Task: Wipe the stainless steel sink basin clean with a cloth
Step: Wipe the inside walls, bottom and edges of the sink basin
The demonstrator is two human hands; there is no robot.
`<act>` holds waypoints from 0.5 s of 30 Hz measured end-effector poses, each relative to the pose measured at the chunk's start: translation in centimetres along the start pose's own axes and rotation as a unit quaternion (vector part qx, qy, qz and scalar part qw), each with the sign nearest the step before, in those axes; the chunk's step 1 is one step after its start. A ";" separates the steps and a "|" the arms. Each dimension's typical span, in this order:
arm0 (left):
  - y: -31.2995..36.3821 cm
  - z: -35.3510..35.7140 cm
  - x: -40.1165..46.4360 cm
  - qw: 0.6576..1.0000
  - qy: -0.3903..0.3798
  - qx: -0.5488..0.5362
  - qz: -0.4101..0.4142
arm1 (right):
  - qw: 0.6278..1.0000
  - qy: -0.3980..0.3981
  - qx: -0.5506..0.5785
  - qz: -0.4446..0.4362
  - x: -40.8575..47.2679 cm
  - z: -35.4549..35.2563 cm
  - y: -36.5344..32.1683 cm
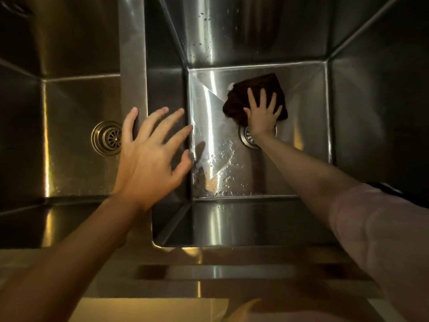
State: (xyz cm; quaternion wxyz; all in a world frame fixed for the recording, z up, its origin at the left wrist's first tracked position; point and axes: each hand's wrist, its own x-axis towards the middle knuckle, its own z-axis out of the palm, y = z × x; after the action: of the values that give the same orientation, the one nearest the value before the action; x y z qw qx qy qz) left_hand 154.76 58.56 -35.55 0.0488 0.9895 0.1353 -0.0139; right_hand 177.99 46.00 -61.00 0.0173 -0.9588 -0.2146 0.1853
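I look straight down into a deep stainless steel sink basin [301, 108] on the right. A dark brown folded cloth [253, 94] lies on its floor, just beyond the drain [247, 137]. My right hand [262, 115] presses flat on the cloth with fingers spread, reaching down over the drain. Water drops and wet streaks cover the floor's left part. My left hand [151, 154] is open, fingers apart, resting on the steel divider [133, 66] between the two basins and holding nothing.
A second basin with its own drain [108, 137] lies to the left of the divider. Water drops cling to the far wall of the right basin. The sink's front rim [209, 270] and a pale counter edge run along the bottom.
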 end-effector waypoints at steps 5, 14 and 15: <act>0.0 0.1 0.0 1.000 0.001 -0.009 0.002 | 0.994 -0.018 -0.029 -0.104 0.5 -0.6 -1.5; -0.1 0.3 -0.1 1.000 0.007 0.000 0.008 | 0.988 -0.025 -0.035 -0.148 6.1 -3.4 1.2; -0.1 0.3 -0.1 1.000 0.005 -0.001 0.008 | 0.995 -0.011 -0.016 -0.098 5.2 -2.9 1.7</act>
State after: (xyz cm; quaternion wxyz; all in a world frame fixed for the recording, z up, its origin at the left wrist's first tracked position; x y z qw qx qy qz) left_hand 154.58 58.59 -35.88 0.0497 0.9905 0.1278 -0.0082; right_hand 184.08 46.75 -60.34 0.0182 -0.9312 -0.3108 0.1898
